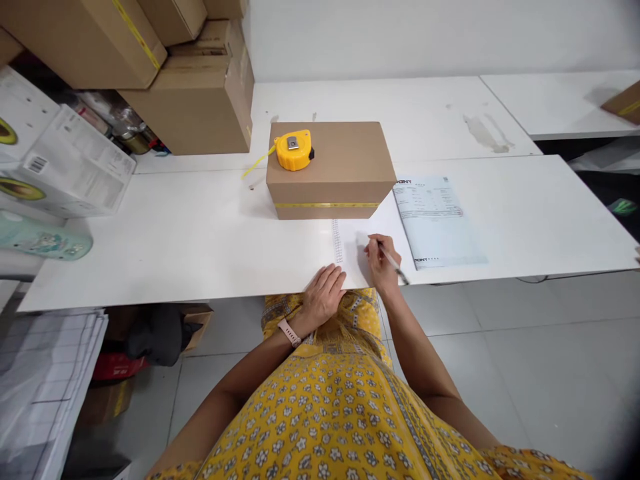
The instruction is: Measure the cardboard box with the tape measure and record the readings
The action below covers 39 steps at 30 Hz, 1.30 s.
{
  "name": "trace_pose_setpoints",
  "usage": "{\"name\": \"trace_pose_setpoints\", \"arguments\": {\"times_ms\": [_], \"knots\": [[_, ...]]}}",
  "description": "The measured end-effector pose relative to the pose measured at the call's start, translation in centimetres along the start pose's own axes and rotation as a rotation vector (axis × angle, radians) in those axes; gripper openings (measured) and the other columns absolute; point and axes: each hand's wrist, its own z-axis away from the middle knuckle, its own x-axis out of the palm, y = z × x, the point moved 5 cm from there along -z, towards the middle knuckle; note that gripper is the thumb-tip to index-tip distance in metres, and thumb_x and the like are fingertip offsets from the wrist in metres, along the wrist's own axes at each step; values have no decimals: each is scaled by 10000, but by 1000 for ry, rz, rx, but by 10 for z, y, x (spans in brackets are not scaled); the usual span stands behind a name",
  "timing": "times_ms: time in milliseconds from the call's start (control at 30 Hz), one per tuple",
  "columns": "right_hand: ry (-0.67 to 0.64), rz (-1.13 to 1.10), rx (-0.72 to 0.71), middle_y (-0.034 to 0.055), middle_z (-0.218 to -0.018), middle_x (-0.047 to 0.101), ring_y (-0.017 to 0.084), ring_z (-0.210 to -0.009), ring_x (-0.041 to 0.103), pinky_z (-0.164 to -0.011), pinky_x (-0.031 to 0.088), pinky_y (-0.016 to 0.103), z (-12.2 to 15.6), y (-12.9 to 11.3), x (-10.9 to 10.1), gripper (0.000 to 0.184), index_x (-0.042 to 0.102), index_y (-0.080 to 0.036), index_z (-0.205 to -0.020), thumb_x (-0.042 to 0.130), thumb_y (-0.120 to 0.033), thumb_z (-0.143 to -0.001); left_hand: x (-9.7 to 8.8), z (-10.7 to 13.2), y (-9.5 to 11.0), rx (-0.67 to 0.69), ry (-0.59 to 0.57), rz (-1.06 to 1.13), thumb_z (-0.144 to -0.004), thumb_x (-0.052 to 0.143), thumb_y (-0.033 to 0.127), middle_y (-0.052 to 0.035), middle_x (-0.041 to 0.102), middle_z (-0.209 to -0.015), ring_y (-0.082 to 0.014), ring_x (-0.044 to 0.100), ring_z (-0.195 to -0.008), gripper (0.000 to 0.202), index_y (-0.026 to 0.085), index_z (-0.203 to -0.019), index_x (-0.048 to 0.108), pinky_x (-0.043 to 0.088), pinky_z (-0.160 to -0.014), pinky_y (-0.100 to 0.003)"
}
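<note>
My right hand is closed around a pen, resting on the white page of a spiral notebook. Flat at the table's front edge, beside the notebook's coil, lies my left hand, its fingers stretched out and holding nothing. Beyond both hands a brown cardboard box covers the notebook's far part. On the box's top sits a yellow tape measure, a short length of its tape sticking out to the left. A pale blue printed sheet lies right of the notebook.
The white table ends just in front of my body. Stacked cardboard boxes stand at the back left, near white cartons and a mint-green bottle. Another box is at the far right.
</note>
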Motion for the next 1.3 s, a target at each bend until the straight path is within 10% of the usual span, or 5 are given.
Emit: {"name": "trace_pose_setpoints", "arguments": {"times_ms": [400, 600, 833, 1100, 1300], "knots": [[42, 713, -170, 168, -1163, 670, 308, -1018, 503, -828, 366, 434, -40, 29, -18, 563, 604, -194, -1382, 366, -55, -890, -54, -30, -9, -170, 183, 212, -974, 588, 284, -141, 678, -1287, -256, 624, -1250, 283, 181, -1236, 617, 554, -1053, -449], [68, 725, -177, 151, -1158, 685, 303, -1022, 498, -823, 347, 421, -39, 30, -17, 445, 687, -168, -1208, 409, -65, -877, -132, -122, -95, -384, 569, 124, -908, 658, 344, -171, 469, -1507, -315, 379, -1471, 494, 206, -1345, 473, 311, -1215, -539], [52, 680, -141, 167, -1154, 674, 308, -1027, 505, -837, 363, 428, -41, 32, -17, 333, 708, -167, -1099, 446, -105, -904, -128, -211, -175, -494, 333, 231, -648, 867, 266, -160, 520, -1458, -363, 433, -1419, 817, 233, -1365, 478, 318, -1204, -550], [326, 145, -177, 150, -1044, 675, 266, -991, 596, -874, 461, 423, -36, -23, -42, 349, 666, -186, -1103, 382, -367, -1014, -153, -199, -126, -454, 326, 796, -880, 651, 549, -56, 701, -929, -208, 705, -872, 349, 207, -948, 643, 578, -725, -315], [-253, -560, 32, 63, -824, 675, 170, -689, 634, -561, 478, 281, -60, -108, -8, 757, 666, -225, -982, 277, -866, -883, -149, -188, -79, -517, -24, 1149, -882, 626, 567, -54, 698, -872, -190, 691, -715, 374, 196, -912, 648, 487, -515, -256]]}}
